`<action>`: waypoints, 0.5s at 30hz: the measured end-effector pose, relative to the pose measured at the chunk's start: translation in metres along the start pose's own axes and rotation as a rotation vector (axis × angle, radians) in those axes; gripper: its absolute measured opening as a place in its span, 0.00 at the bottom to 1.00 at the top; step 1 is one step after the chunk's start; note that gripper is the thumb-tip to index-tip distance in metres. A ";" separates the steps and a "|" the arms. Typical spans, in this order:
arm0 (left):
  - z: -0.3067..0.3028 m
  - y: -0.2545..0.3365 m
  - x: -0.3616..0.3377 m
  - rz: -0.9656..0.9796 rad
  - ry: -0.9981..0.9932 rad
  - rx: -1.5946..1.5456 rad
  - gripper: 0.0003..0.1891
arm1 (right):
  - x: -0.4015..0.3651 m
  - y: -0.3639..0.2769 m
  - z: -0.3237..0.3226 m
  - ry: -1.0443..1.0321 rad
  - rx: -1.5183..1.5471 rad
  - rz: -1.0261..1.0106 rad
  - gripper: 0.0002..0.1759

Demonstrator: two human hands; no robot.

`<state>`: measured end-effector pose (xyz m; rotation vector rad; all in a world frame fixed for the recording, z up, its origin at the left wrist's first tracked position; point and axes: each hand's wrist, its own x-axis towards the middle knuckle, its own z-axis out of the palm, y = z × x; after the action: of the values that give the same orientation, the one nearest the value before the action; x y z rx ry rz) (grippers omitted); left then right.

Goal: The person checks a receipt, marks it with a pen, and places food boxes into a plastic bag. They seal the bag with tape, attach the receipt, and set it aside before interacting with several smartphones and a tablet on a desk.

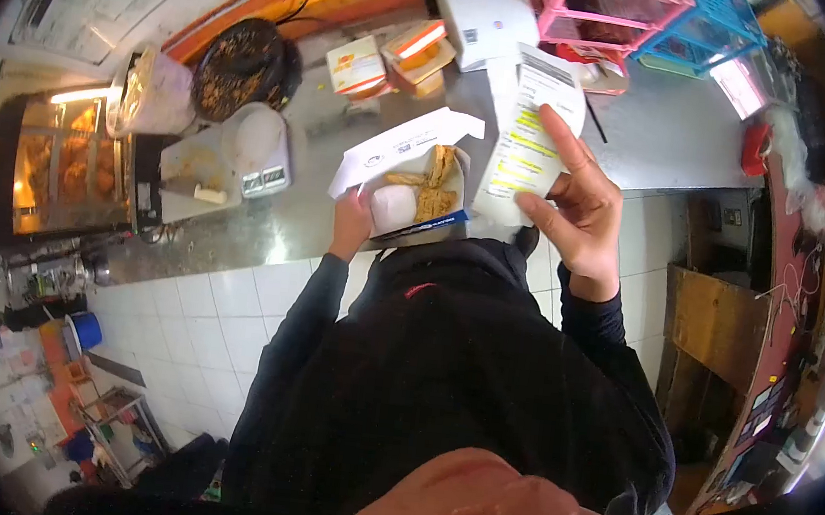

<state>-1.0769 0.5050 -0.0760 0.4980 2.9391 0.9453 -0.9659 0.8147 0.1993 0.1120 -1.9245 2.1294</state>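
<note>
An open cardboard takeaway box (411, 144) stands at the near edge of the metal counter, its printed white lid folded back. Inside are pieces of fried chicken (435, 203) and a rounded white wrapped bundle (395, 205). My left hand (353, 223) grips the box's left side, with its fingertips partly hidden by the wall. To the right of the box, my right hand (586, 210) holds a long paper receipt (524, 149) with yellow highlighted lines. Thumb and index finger lie across its right side, and the other fingers are partly behind it.
A white label printer (485, 16) stands behind the receipt. Small orange-and-white boxes (356, 66), a black bowl (243, 69) and a kitchen scale (261, 149) line the counter. A lit food warmer (66, 161) is at left; pink (609, 12) and blue baskets (703, 32) stand back right.
</note>
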 end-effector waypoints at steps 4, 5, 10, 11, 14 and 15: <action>0.054 0.091 0.025 0.025 -0.038 -0.048 0.16 | -0.026 -0.003 -0.094 0.237 -0.079 0.025 0.39; 0.083 0.113 0.034 -0.018 -0.055 -0.077 0.15 | -0.038 -0.001 -0.123 0.300 -0.175 0.082 0.39; 0.245 0.267 0.104 0.109 -0.220 -0.293 0.13 | -0.108 0.032 -0.249 0.607 -0.212 0.169 0.41; 0.274 0.309 0.118 0.137 -0.267 -0.171 0.13 | -0.124 0.039 -0.272 0.662 -0.230 0.203 0.41; 0.386 0.387 0.149 0.222 -0.236 -0.177 0.14 | -0.164 0.042 -0.326 0.817 -0.222 0.281 0.42; 0.425 0.402 0.159 0.204 -0.238 -0.211 0.14 | -0.173 0.037 -0.337 0.858 -0.193 0.292 0.42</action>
<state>-1.0623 1.1014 -0.1807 0.8457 2.5783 1.1129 -0.7677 1.1184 0.0840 -0.9990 -1.6293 1.6777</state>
